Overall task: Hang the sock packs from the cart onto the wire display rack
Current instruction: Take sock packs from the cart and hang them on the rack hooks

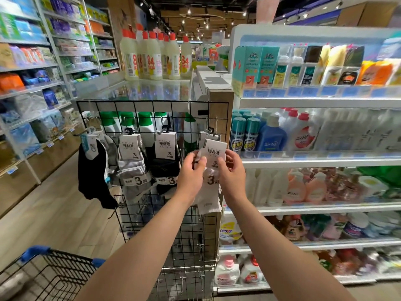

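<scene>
White sock pack (213, 152) pinched by left grip (191, 173) and right grip (233, 171) at wire rack (152, 107); three hung packs (132, 164) leftward (cart (71, 260) below)

Arms outstretched — left hand (191, 173), right hand (233, 170) pinching sock pack (213, 152).

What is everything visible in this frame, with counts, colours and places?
Rack: one, black wire, centre, against a wooden shelf end.
White pack: one, white, rack's right side, held in both hands.
Grey pack: one, grey, hanging left of centre.
Black pack: one, black, hanging right of the grey pack.
Black socks: one pack, black, rack's left edge.
Cart: one, black wire, blue handle, bottom left.
Bottles: several, white with red caps, counter behind the rack.
Shelves: white, both sides, stocked.
Left hand: pinches the white pack's left edge.
Right hand: pinches its right edge.
</scene>
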`<state>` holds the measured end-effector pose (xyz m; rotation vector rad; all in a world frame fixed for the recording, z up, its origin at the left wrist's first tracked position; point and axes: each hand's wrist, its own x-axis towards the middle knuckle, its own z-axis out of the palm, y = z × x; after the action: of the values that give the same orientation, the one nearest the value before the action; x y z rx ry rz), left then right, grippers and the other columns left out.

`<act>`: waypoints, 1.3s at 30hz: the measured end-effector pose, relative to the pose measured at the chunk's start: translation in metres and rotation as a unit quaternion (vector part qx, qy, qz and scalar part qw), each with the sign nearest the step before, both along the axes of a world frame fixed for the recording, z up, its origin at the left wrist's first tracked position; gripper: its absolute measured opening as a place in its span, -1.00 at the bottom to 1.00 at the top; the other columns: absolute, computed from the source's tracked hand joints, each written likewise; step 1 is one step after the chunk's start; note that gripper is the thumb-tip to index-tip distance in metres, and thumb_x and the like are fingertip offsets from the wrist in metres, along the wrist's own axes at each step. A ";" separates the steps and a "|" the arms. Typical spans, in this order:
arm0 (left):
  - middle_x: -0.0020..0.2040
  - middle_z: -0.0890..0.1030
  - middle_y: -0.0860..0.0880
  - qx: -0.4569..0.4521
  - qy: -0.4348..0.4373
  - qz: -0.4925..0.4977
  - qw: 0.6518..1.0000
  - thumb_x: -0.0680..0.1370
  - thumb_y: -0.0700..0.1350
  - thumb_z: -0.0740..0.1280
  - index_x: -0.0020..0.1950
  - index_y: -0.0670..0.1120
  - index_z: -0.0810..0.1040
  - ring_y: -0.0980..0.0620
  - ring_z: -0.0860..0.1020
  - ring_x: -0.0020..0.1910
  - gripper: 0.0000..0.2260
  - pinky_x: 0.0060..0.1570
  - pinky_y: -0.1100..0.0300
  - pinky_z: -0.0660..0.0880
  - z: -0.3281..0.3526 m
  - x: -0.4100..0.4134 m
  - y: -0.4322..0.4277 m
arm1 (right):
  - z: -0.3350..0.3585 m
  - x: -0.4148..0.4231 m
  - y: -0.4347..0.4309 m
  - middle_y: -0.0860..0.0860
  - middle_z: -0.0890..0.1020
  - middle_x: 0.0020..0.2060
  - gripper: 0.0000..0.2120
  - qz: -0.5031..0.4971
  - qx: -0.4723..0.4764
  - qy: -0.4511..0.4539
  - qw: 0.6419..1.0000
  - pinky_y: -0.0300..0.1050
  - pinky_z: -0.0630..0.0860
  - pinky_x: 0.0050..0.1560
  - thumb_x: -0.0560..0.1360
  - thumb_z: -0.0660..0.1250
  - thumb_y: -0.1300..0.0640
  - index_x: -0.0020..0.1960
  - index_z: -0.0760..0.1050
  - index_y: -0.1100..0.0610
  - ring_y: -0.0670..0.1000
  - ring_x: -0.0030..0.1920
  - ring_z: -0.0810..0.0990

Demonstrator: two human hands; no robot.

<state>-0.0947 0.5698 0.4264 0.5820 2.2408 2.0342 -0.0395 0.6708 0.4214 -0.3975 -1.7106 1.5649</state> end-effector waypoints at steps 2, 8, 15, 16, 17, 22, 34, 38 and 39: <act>0.31 0.55 0.10 -0.004 0.000 0.014 1.000 0.62 0.18 0.26 0.46 0.04 0.42 0.07 0.53 0.27 -0.55 0.29 -0.02 0.50 0.006 -0.002 0.002 | 0.006 -0.006 -0.001 -0.06 0.63 0.14 -0.76 -0.020 0.011 0.007 1.000 0.09 0.63 0.15 0.61 0.31 0.02 0.27 0.50 -0.04 -0.05 0.14 0.62; 0.28 0.56 0.11 0.014 -0.010 0.041 0.999 0.65 0.04 0.26 0.43 0.00 0.47 0.09 0.51 0.24 -0.65 0.21 0.14 0.46 0.019 -0.008 0.009 | 0.018 -0.021 -0.001 -0.06 0.59 0.19 -0.74 -0.036 0.024 -0.022 0.999 0.09 0.57 0.26 0.60 0.31 0.03 0.28 0.49 -0.06 -0.04 0.21 0.57; 0.30 0.56 0.07 0.031 -0.059 0.068 0.995 0.64 0.00 0.29 0.44 0.06 0.45 0.03 0.54 0.22 -0.64 0.18 0.08 0.52 0.016 -0.025 0.014 | 0.019 -0.032 0.003 -0.04 0.64 0.02 -0.84 -0.042 0.012 -0.065 0.997 -0.11 0.65 -0.13 0.61 0.34 0.06 0.17 0.47 -0.04 -0.02 0.00 0.65; 0.32 0.56 0.05 0.029 -0.064 0.072 0.995 0.63 0.00 0.29 0.45 0.06 0.46 0.01 0.54 0.24 -0.63 0.22 0.04 0.53 0.014 -0.027 0.014 | 0.019 -0.033 0.003 -0.02 0.64 0.01 -0.86 -0.045 0.006 -0.069 0.997 -0.12 0.64 -0.16 0.61 0.34 0.07 0.16 0.47 -0.02 -0.02 -0.01 0.65; 0.33 0.56 0.04 0.027 -0.065 0.075 0.995 0.63 0.00 0.30 0.44 0.05 0.47 0.01 0.54 0.26 -0.63 0.25 0.01 0.52 0.013 -0.028 0.015 | 0.018 -0.034 0.002 -0.02 0.64 0.01 -0.86 -0.045 -0.001 -0.071 0.996 -0.10 0.65 -0.14 0.61 0.34 0.06 0.15 0.47 0.00 -0.02 -0.02 0.65; 0.41 0.50 0.01 -0.015 -0.027 0.097 0.995 0.64 0.03 0.29 0.46 -0.04 0.47 0.01 0.46 0.38 -0.60 0.36 0.12 0.38 0.007 -0.028 0.014 | 0.004 -0.036 -0.001 -0.02 0.58 0.03 -0.82 -0.072 0.001 -0.078 0.994 0.04 0.64 0.04 0.58 0.37 0.02 0.14 0.47 0.02 0.00 0.00 0.61; 0.03 0.63 0.21 -0.133 -0.037 0.058 0.989 0.67 0.00 0.24 0.22 0.07 0.60 0.13 0.60 0.07 -0.80 -0.04 0.36 0.46 -0.103 0.014 -0.086 | -0.087 0.007 -0.074 -0.13 0.60 -0.21 -0.91 0.093 0.057 -0.164 0.981 -0.32 0.41 -0.19 0.62 0.31 0.09 -0.06 0.54 0.01 -0.20 -0.22 0.51; 0.06 0.64 0.09 -0.202 -0.114 0.125 0.965 0.67 -0.08 0.23 0.20 -0.01 0.62 0.11 0.57 0.04 -0.80 -0.08 0.35 0.40 -0.158 0.034 -0.161 | -0.134 -0.004 -0.131 -0.07 0.64 -0.15 -0.88 0.229 -0.001 -0.336 0.914 -0.15 0.47 -0.16 0.62 0.29 0.05 0.00 0.60 -0.02 -0.05 -0.19 0.54; 0.07 0.64 0.06 -0.215 -0.134 0.140 0.957 0.67 -0.11 0.24 0.19 -0.02 0.62 0.08 0.57 0.03 -0.80 -0.08 0.33 0.41 -0.168 0.041 -0.181 | -0.144 -0.006 -0.148 -0.06 0.64 -0.18 -0.87 0.257 -0.004 -0.357 0.898 -0.13 0.46 -0.18 0.63 0.29 0.05 -0.03 0.61 -0.02 -0.04 -0.21 0.53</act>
<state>-0.0536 0.3885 0.2585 -0.0485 2.5810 1.5140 -0.0451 0.5225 0.2776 -0.6131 -2.5301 1.9415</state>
